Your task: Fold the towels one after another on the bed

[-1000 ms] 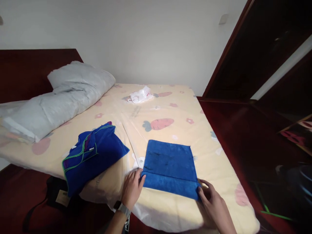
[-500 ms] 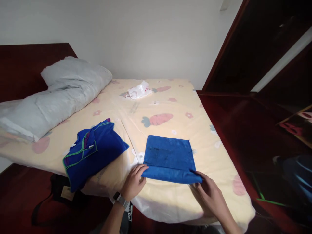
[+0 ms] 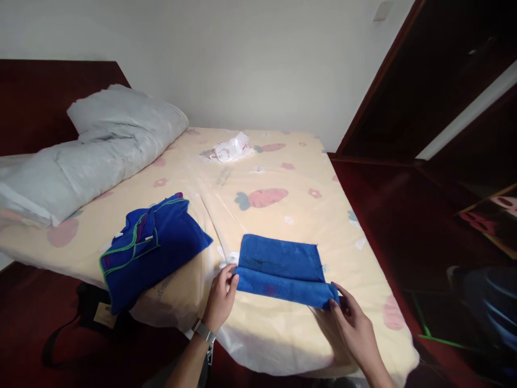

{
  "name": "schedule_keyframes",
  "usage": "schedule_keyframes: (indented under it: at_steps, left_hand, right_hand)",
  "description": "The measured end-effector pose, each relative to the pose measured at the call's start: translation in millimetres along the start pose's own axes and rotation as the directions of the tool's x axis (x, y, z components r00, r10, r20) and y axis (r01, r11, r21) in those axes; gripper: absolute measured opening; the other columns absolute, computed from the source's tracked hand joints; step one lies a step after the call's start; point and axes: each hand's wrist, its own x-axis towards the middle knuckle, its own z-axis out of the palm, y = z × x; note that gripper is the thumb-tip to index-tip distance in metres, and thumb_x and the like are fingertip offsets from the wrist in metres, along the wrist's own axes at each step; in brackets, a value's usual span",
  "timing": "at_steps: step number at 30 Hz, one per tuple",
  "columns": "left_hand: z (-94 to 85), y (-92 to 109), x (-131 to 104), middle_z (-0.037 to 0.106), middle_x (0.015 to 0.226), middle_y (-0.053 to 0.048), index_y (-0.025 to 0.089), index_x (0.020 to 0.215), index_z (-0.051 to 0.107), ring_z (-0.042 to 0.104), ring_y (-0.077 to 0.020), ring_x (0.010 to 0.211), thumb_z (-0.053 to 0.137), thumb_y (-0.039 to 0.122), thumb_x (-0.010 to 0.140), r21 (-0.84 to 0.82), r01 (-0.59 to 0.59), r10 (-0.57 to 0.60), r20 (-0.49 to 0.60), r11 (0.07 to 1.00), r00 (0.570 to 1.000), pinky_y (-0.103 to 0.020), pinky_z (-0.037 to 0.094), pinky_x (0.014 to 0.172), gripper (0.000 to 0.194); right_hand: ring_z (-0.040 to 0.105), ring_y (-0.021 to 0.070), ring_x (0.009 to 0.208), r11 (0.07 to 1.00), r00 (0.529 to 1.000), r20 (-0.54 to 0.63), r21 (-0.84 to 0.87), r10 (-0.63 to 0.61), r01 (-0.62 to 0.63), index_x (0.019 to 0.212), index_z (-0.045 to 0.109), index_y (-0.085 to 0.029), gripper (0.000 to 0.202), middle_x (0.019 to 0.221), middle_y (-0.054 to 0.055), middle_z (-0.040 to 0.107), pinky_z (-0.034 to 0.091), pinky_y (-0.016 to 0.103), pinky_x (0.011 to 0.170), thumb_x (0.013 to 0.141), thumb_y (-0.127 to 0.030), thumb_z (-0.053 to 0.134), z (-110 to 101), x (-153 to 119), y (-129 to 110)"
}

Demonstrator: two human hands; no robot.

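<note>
A blue towel lies near the front edge of the bed, its near side rolled or folded over into a thick band while the far part stays flat. My left hand pinches the left end of that band between thumb and fingers. At the band's right end, my right hand grips the cloth the same way. Left of the towel rests a loose pile of darker blue cloths with green and purple edging, partly hanging over the bed's edge.
A grey quilt is heaped by the dark headboard. A crumpled white plastic bag lies on the patterned bed sheet near the wall. A black bag is on the floor at left. Dark objects stand at right.
The near band of the towel has been turned farther over, so less of the flat part shows. Both hands have moved slightly with it. The camera view has shifted a little.
</note>
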Motion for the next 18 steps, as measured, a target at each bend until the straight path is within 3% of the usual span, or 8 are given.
schedule_keyframes:
  at_steps: [4,7,9,11,13,15,18]
  left_hand:
    - [-10.1,1.5,-1.8,0.069,0.094,-0.007,0.024,0.12,0.06,0.065,-0.0257,0.093,0.05,0.036,0.098,0.234,-0.154,0.143,0.06,0.96,0.988,-0.045,0.052,0.089,0.027]
    - [-17.6,5.4,-2.1,0.068,0.106,-0.008,0.024,0.114,0.062,0.063,-0.0273,0.104,0.051,0.031,0.097,0.31,-0.242,0.232,0.07,0.919,0.97,-0.048,0.05,0.095,0.022]
    - [-21.5,9.3,-3.5,0.065,0.117,-0.01,0.025,0.121,0.061,0.06,-0.0278,0.113,0.055,0.03,0.094,0.299,-0.302,0.28,0.115,0.905,0.953,-0.048,0.05,0.1,0.028]
    - [-23.4,12.4,-5.1,0.061,0.127,-0.01,0.027,0.128,0.058,0.056,-0.0285,0.12,0.06,0.025,0.088,0.267,-0.381,0.326,0.227,0.885,0.918,-0.048,0.049,0.104,0.04]
    - [-23.0,13.3,-5.4,0.059,0.133,-0.008,0.028,0.131,0.057,0.054,-0.0281,0.124,0.059,0.014,0.082,0.239,-0.42,0.342,0.306,0.876,0.889,-0.048,0.048,0.107,0.051]
    - [-21.1,11.9,-3.7,0.059,0.133,-0.006,0.029,0.131,0.058,0.054,-0.0263,0.125,0.052,0.004,0.078,0.226,-0.405,0.33,0.305,0.886,0.893,-0.048,0.047,0.109,0.058]
    - [-17.3,7.2,0.7,0.06,0.134,-0.006,0.028,0.132,0.057,0.053,-0.0234,0.128,0.047,0.002,0.081,0.169,-0.353,0.301,0.272,0.92,0.914,-0.046,0.045,0.112,0.058]
  right_hand:
    - [0.067,0.0261,0.081,0.993,0.997,0.073,-0.114,-0.007,0.015,0.13,0.054,-0.024,0.055,0.092,0.006,0.072,0.054,0.04,0.074,0.088,-0.058,0.048,-3.7,-0.8,2.4]
    - [0.064,0.0323,0.097,0.957,0.983,-0.033,-0.238,-0.181,0.168,0.122,0.059,-0.023,0.045,0.107,0.012,0.069,0.052,0.05,0.086,0.088,-0.051,0.048,-3.9,-0.3,3.3]
    - [0.061,0.0331,0.107,0.901,0.93,-0.068,-0.285,-0.36,0.328,0.119,0.06,-0.023,0.038,0.117,0.013,0.065,0.049,0.053,0.092,0.088,-0.043,0.049,-3.5,-1.1,2.6]
    - [0.059,0.032,0.115,0.829,0.866,0.011,-0.284,-0.5,0.482,0.12,0.06,-0.027,0.035,0.127,0.01,0.061,0.049,0.051,0.095,0.086,-0.037,0.053,-2.0,-2.5,2.4]
    - [0.058,0.0307,0.118,0.783,0.825,0.109,-0.267,-0.555,0.562,0.124,0.057,-0.03,0.041,0.133,0.007,0.059,0.05,0.05,0.096,0.083,-0.033,0.058,0.6,-3.2,3.9]
    - [0.059,0.0302,0.119,0.787,0.826,0.136,-0.251,-0.547,0.563,0.128,0.055,-0.029,0.046,0.134,0.007,0.06,0.051,0.05,0.097,0.082,-0.032,0.059,3.3,-2.4,6.8]
    - [0.06,0.0297,0.119,0.862,0.879,0.11,-0.173,-0.464,0.476,0.129,0.055,-0.026,0.044,0.131,0.009,0.063,0.05,0.05,0.1,0.085,-0.035,0.056,5.4,0.7,9.7]
